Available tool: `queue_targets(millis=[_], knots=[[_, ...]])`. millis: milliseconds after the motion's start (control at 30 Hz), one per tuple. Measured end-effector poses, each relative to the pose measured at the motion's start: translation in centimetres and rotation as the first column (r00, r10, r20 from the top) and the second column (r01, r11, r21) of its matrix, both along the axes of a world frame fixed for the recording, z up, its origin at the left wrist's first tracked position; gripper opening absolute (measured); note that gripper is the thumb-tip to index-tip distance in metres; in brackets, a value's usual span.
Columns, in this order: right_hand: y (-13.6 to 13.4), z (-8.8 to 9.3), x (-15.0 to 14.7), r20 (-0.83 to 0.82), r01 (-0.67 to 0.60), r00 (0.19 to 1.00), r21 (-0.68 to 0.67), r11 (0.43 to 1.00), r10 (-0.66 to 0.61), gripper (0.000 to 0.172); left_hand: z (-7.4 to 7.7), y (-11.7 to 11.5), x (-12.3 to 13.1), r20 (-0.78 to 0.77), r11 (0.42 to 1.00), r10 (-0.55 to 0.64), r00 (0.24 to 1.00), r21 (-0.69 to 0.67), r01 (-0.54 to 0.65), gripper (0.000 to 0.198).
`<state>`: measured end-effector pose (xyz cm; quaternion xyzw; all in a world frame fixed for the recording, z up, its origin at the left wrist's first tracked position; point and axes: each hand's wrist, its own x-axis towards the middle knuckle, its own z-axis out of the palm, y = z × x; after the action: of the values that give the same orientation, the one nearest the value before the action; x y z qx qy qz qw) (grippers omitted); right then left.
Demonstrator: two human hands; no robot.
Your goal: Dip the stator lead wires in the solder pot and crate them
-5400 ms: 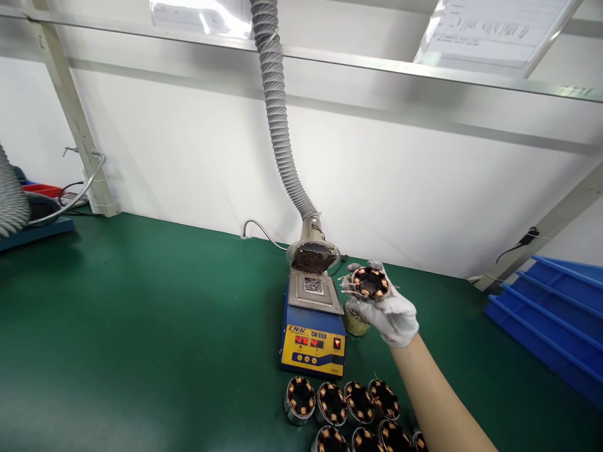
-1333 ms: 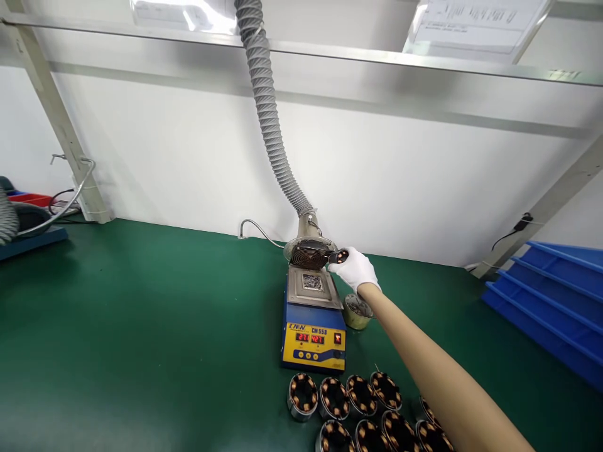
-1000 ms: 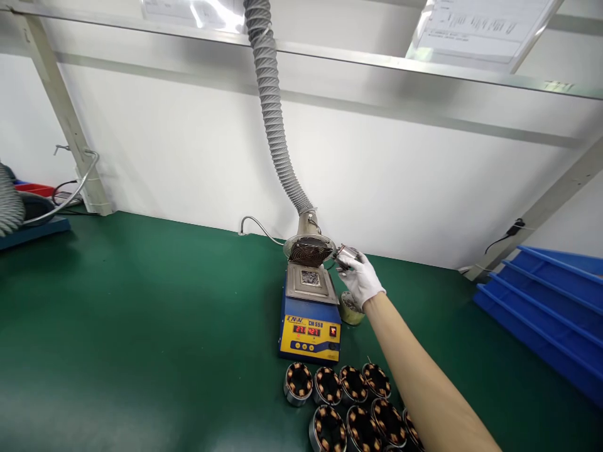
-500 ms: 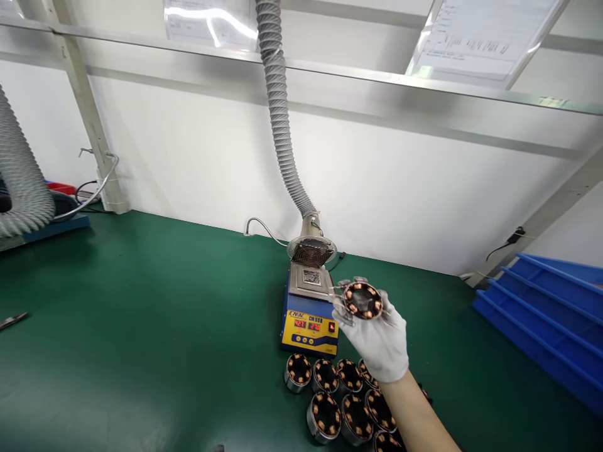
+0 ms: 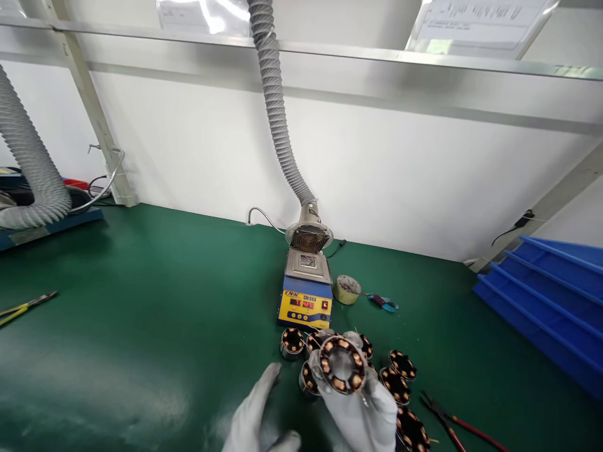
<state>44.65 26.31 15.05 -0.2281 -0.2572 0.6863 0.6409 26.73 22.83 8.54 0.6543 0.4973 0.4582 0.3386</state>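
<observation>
My right hand [image 5: 362, 411], in a white glove, grips a round motor stator [image 5: 342, 364] with copper coils, held up near the bottom centre with its open face toward me. My left hand [image 5: 257, 417], also gloved, rises at the bottom edge just left of it, fingers stretched out and holding nothing. Several more stators [image 5: 398, 376] lie on the green mat behind and right of my hands. Beyond them stands a blue and yellow solder pot [image 5: 304, 295] with red digits lit on its front.
A grey fume hose [image 5: 277, 119] ends in a round grille over the pot. A small tin [image 5: 346, 289] and teal-handled tweezers [image 5: 382, 303] lie right of it. Red-handled pliers [image 5: 455, 422] lie lower right, blue bins [image 5: 551, 301] far right, yellow-handled cutters [image 5: 23, 306] far left.
My right hand drew the stator back from beside the solder pot toward me and lower. My left hand came into view at the bottom. The view tilted down, showing the tweezers and pliers.
</observation>
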Motion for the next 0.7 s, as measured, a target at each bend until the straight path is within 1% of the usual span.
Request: queue_targets(millis=[33, 67, 100, 133, 167, 233, 300, 367, 400, 433, 467, 500, 533, 567, 600, 633, 667, 700], knots=[[-0.8, -0.9, -0.2, -0.019, -0.007, 1.0, -0.024, 1.0, 0.007, 0.042, 1.0, 0.3, 1.5, 0.11, 0.993, -0.088, 0.99, -0.065, 0.096, 0.071], [-1.5, -1.8, -0.4, -0.026, -0.012, 1.0, -0.048, 0.999, 0.011, 0.041, 1.8, 0.5, 3.0, 0.257, 0.986, -0.084, 0.963, -0.116, 0.118, 0.076], [-2.2, -2.8, -0.7, -0.019, 0.001, 1.0, -0.065, 0.998, -0.002, 0.038, 2.3, 0.7, 4.5, 0.395, 0.974, -0.064, 0.916, -0.174, 0.144, 0.075], [-2.8, -3.9, -0.9, 0.003, 0.035, 0.999, -0.075, 0.997, -0.035, 0.034, 2.6, 0.8, 5.8, 0.496, 0.959, -0.038, 0.868, -0.225, 0.17, 0.07], [-3.4, -4.9, -1.2, 0.043, 0.089, 0.995, -0.073, 0.993, -0.086, 0.03, 2.7, 0.9, 6.9, 0.547, 0.948, -0.018, 0.837, -0.258, 0.189, 0.061], [-4.6, -6.5, -1.8, 0.218, 0.199, 0.957, -0.021, 0.98, -0.189, 0.025, 2.2, 0.8, 8.0, 0.596, 0.922, -0.004, 0.803, -0.309, 0.233, 0.048], [-5.7, -6.9, -1.9, 0.408, 0.244, 0.882, 0.032, 0.969, -0.236, 0.027, 1.5, 0.7, 7.8, 0.616, 0.899, -0.003, 0.788, -0.344, 0.272, 0.047], [-6.5, -6.1, -0.9, 0.572, 0.257, 0.783, 0.061, 0.964, -0.245, 0.035, 0.9, 0.8, 6.8, 0.637, 0.87, -0.002, 0.771, -0.378, 0.315, 0.052], [-6.7, -5.3, 0.4, 0.631, 0.276, 0.733, 0.065, 0.959, -0.254, 0.038, 0.7, 1.0, 6.3, 0.647, 0.851, -0.001, 0.762, -0.4, 0.341, 0.051], [-6.8, -4.4, 2.1, 0.766, 0.295, 0.59, 0.092, 0.951, -0.257, 0.04, 0.6, 1.2, 5.8, 0.655, 0.828, 0.0, 0.755, -0.424, 0.368, 0.049], [-6.7, -3.5, 4.3, 0.884, 0.331, 0.392, 0.124, 0.935, -0.256, 0.038, 0.7, 1.3, 5.4, 0.661, 0.804, 0.002, 0.75, -0.447, 0.392, 0.046], [-6.6, -2.9, 6.9, 0.945, 0.393, 0.201, 0.163, 0.905, -0.258, 0.038, 0.9, 1.4, 5.1, 0.666, 0.783, 0.009, 0.746, -0.469, 0.409, 0.044], [-6.3, -2.5, 9.6, 0.97, 0.499, 0.0, 0.212, 0.84, -0.245, 0.041, 1.2, 1.3, 4.9, 0.664, 0.76, 0.015, 0.747, -0.493, 0.423, 0.042], [-5.9, -2.5, 12.2, 0.965, 0.594, -0.193, 0.26, 0.761, -0.179, 0.044, 1.6, 1.0, 4.7, 0.656, 0.739, 0.016, 0.755, -0.516, 0.433, 0.039], [-5.5, -2.8, 14.6, 0.944, 0.62, -0.325, 0.262, 0.739, -0.063, 0.048, 2.0, 0.6, 4.5, 0.644, 0.721, 0.014, 0.765, -0.537, 0.439, 0.033], [-5.2, -3.4, 16.6, 0.904, 0.586, -0.425, 0.24, 0.774, 0.042, 0.053, 2.5, 0.1, 4.4, 0.631, 0.707, 0.012, 0.776, -0.554, 0.439, 0.027], [-4.9, -4.0, 18.1, 0.852, 0.528, -0.516, 0.232, 0.817, 0.092, 0.057, 3.0, -0.5, 4.3, 0.61, 0.7, 0.008, 0.792, -0.569, 0.431, 0.029], [-4.7, -4.7, 19.0, 0.788, 0.476, -0.602, 0.229, 0.849, 0.125, 0.057, 3.4, -1.1, 4.3, 0.581, 0.702, -0.001, 0.814, -0.579, 0.414, 0.04]])
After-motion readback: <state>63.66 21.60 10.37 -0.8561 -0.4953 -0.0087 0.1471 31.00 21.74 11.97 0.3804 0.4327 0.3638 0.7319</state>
